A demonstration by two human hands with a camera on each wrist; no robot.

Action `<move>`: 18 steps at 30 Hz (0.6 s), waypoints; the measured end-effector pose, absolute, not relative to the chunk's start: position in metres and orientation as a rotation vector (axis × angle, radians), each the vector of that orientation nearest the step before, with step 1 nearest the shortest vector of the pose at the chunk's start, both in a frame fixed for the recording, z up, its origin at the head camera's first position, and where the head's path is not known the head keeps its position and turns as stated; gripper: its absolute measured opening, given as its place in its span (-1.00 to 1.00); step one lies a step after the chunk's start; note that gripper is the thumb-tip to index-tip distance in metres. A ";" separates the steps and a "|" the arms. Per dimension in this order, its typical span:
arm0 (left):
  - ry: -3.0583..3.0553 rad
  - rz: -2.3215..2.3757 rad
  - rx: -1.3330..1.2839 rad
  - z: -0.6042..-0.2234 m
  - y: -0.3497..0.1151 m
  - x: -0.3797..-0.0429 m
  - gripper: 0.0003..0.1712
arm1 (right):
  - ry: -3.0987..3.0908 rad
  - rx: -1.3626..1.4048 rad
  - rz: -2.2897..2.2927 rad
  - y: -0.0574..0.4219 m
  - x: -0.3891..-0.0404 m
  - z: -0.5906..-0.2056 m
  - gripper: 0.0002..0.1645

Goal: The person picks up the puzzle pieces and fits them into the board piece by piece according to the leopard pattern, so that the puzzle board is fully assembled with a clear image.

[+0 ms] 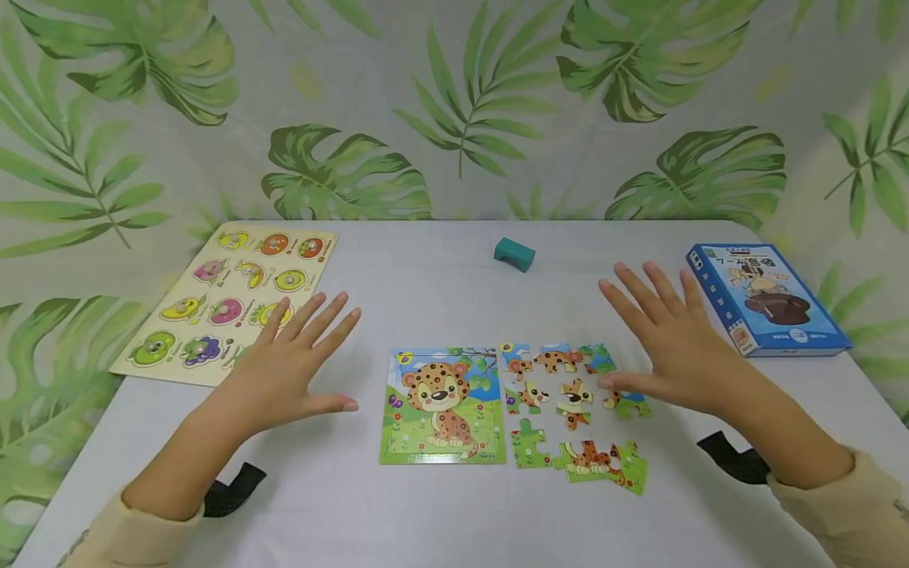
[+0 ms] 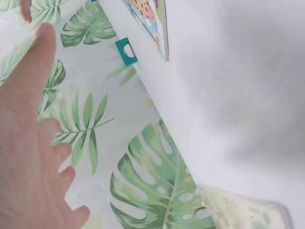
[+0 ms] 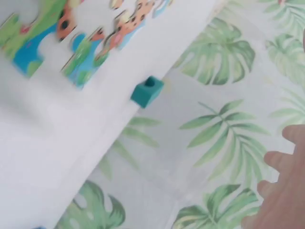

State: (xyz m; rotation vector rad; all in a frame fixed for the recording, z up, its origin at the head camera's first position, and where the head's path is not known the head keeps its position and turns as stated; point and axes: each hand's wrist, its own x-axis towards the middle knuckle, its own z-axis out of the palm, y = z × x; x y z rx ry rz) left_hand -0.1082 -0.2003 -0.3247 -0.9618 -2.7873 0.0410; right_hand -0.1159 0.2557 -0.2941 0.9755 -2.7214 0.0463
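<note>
My left hand [image 1: 287,367] hovers above the table with its fingers spread, between a fruit peg board and a square leopard picture board [image 1: 442,406]. It holds nothing. Also spread and empty, my right hand [image 1: 671,351] is raised just right of the loose jigsaw pieces [image 1: 529,443], its thumb overlapping the right-hand pieces in the head view. Those pieces show parts of the same spotted leopard and lie beside the picture board, some touching, others apart. In the right wrist view, several puzzle pieces [image 3: 86,59] appear at the upper left, away from the fingers.
The wooden fruit peg board [image 1: 213,296] lies at the table's left side. At the right stands a blue box [image 1: 770,300] with a cartoon cover. A teal arch-shaped block [image 1: 514,254] sits near the back edge. Leaf-printed cloth [image 1: 469,102] hangs behind the table.
</note>
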 end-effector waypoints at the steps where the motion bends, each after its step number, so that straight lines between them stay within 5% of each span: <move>1: -2.776 0.017 -0.976 -0.328 -0.200 -0.108 0.17 | -2.697 1.009 0.105 0.252 -0.117 -0.295 0.26; 8: -2.762 -0.202 -1.031 -0.353 -0.192 -0.102 0.24 | -2.587 1.111 0.583 0.227 -0.125 -0.307 0.23; 18: -3.004 -0.522 -0.992 -0.379 -0.168 -0.078 0.33 | -2.743 0.915 1.076 0.205 -0.135 -0.350 0.11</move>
